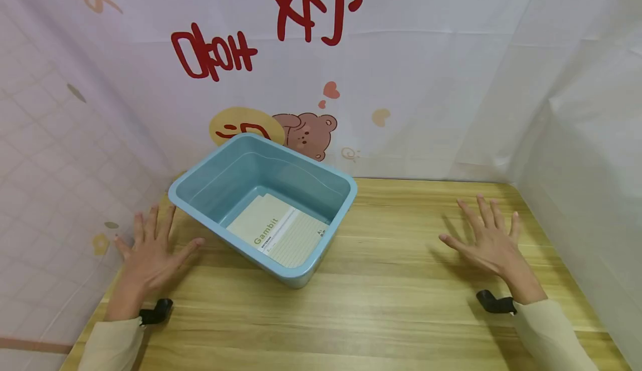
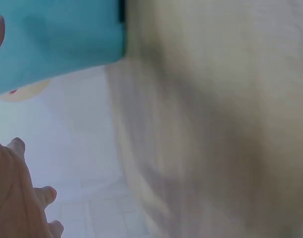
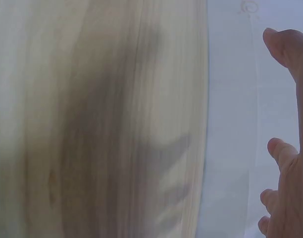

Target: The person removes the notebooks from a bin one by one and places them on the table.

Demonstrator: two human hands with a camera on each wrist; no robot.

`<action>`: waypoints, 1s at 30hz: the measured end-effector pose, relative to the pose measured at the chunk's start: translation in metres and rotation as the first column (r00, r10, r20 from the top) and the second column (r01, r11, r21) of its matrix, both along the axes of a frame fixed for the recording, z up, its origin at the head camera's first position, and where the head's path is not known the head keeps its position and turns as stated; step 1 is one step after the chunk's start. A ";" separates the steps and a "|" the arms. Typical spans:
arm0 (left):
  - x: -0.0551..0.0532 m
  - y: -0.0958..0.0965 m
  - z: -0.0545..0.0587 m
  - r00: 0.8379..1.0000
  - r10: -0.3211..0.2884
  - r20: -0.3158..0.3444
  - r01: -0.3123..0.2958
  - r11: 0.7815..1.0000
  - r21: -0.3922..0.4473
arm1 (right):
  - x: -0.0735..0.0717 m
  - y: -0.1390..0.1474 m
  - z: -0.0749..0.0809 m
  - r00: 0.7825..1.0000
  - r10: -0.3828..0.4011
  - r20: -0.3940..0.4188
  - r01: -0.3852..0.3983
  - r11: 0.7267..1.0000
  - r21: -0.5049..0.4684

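Observation:
A blue plastic bin (image 1: 266, 151) stands left of centre on the wooden table in the head view. Flat inside it lies a pale notebook (image 1: 281, 229) labelled Gambit. My left hand (image 1: 150, 257) is spread just left of the bin, apart from it and holding nothing. Over the right part of the table, my right hand (image 1: 489, 243) has its fingers splayed, with nothing in it. The left wrist view catches part of the bin (image 2: 57, 39) beyond the left fingers. Only table, wall and the right hand (image 3: 292, 163) appear in the right wrist view.
The wood-grain table (image 1: 381, 304) ends at a white back curtain (image 1: 426, 109) printed with red characters and a bear. A tiled-pattern sheet (image 1: 60, 204) borders the left side, and a white sheet (image 1: 592, 181) the right. Each wrist wears a black camera band.

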State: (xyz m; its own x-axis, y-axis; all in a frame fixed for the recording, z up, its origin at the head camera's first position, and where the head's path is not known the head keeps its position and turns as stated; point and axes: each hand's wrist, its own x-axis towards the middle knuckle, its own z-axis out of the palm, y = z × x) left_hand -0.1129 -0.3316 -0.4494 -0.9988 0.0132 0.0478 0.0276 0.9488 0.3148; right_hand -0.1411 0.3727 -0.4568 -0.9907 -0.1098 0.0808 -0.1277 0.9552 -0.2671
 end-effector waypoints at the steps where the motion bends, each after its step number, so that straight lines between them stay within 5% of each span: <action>1: 0.000 -0.001 0.002 1.000 0.004 -0.006 -0.004 1.000 0.023 | 0.000 -0.001 0.001 1.000 0.002 -0.004 -0.002 1.000 -0.001; 6: -0.004 -0.002 0.011 0.998 0.002 -0.066 0.010 0.985 0.173 | -0.002 -0.009 0.007 1.000 0.020 -0.013 -0.021 1.000 -0.017; 13: -0.019 0.006 0.024 0.969 -0.013 -0.247 0.111 0.917 0.384 | -0.001 -0.024 0.018 0.999 0.038 -0.014 -0.038 0.998 -0.050; 16: -0.023 0.010 0.030 0.977 0.014 -0.213 0.092 0.873 0.479 | -0.001 -0.031 0.024 0.998 0.050 -0.026 -0.051 0.997 -0.064; 22: -0.028 0.018 0.041 0.990 0.130 -0.059 -0.060 0.753 0.656 | 0.001 -0.046 0.039 0.993 0.096 -0.064 -0.100 0.993 -0.068; 23: -0.029 0.019 0.043 0.987 0.157 -0.045 -0.082 0.715 0.694 | 0.001 -0.048 0.042 0.992 0.105 -0.072 -0.110 0.992 -0.069; 25: -0.030 0.020 0.045 0.981 0.189 -0.036 -0.087 0.599 0.796 | 0.001 -0.053 0.047 0.989 0.120 -0.086 -0.126 0.990 -0.070; 29: -0.030 0.022 0.054 0.984 0.168 -0.066 0.021 0.256 0.967 | 0.002 -0.065 0.054 0.985 0.140 -0.097 -0.148 0.985 -0.084; 30: -0.030 0.023 0.057 0.986 0.146 -0.082 0.052 0.196 0.979 | 0.002 -0.068 0.056 0.985 0.142 -0.096 -0.151 0.984 -0.091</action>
